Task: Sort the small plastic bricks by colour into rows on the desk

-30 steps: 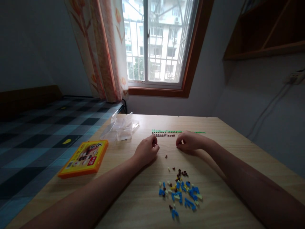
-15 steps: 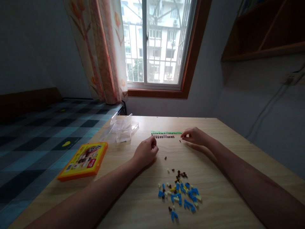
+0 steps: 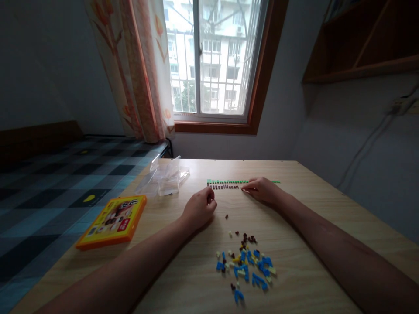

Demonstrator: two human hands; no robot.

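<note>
My right hand [image 3: 260,189] rests at the right end of a row of small brown bricks [image 3: 224,187], its fingertips pinching one small brown brick [image 3: 242,188] against the tabletop. A row of green bricks [image 3: 225,181] runs just behind the brown one and passes behind this hand. Near the rows' left end lies my left hand [image 3: 199,207] with its fingers curled closed; whatever may be inside them is hidden. One loose brown brick [image 3: 226,216] sits between the hands, closer to me.
Blue, yellow, cream and brown bricks [image 3: 247,264] lie in a loose pile on the wooden table [image 3: 304,261]. To the left are clear plastic boxes [image 3: 170,179] and a yellow-orange box [image 3: 113,222]. A checked bed [image 3: 42,209] borders the table's left side.
My right hand has moved left and slightly toward me, to the brown row's end. The brown brick that lay loose near it is now at its fingertips. My left hand has stayed put.
</note>
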